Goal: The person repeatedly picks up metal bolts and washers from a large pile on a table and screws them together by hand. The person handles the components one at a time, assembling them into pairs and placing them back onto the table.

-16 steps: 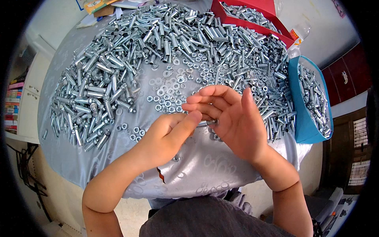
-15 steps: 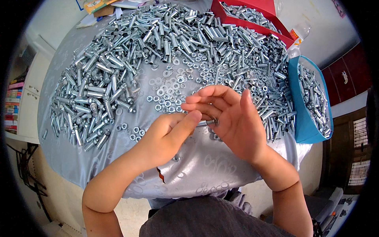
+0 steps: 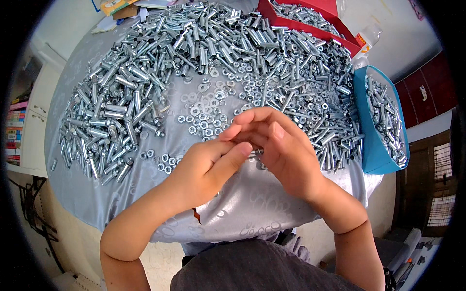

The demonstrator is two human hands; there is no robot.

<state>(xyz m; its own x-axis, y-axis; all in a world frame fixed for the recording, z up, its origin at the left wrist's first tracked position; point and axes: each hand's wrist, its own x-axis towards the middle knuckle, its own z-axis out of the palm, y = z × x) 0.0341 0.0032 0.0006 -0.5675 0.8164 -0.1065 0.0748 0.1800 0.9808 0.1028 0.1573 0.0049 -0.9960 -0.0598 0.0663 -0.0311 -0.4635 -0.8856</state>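
Note:
My left hand (image 3: pixel 204 167) is closed, thumb pressed over its fingers, around a thin silver bolt (image 3: pixel 254 154). Only the bolt's end shows, pointing right, with what looks like a washer or nut at its tip; the rest is hidden in the grip. Cupped close to that end is my right hand (image 3: pixel 291 157), its fingers half bent and its thumb raised apart from the bolt. Its fingertips overlap the left hand in view, and whether its palm touches the bolt is hard to see. Beyond both hands lie loose nuts (image 3: pixel 206 124) and flat washers (image 3: pixel 208 104).
Metal sleeves (image 3: pixel 204 48) form a wide heap at the back. Assembled anchor bolts (image 3: pixel 116 114) are piled at left. A red box (image 3: pixel 310 30) at far right and a blue bin (image 3: pixel 373 155) at right hold more hardware. A grey tablecloth (image 3: pixel 87 194) covers the table.
My right hand has turned and curled inward, its thumb bending toward the fingers over the bolt's end. My left hand keeps its hold nearly in place.

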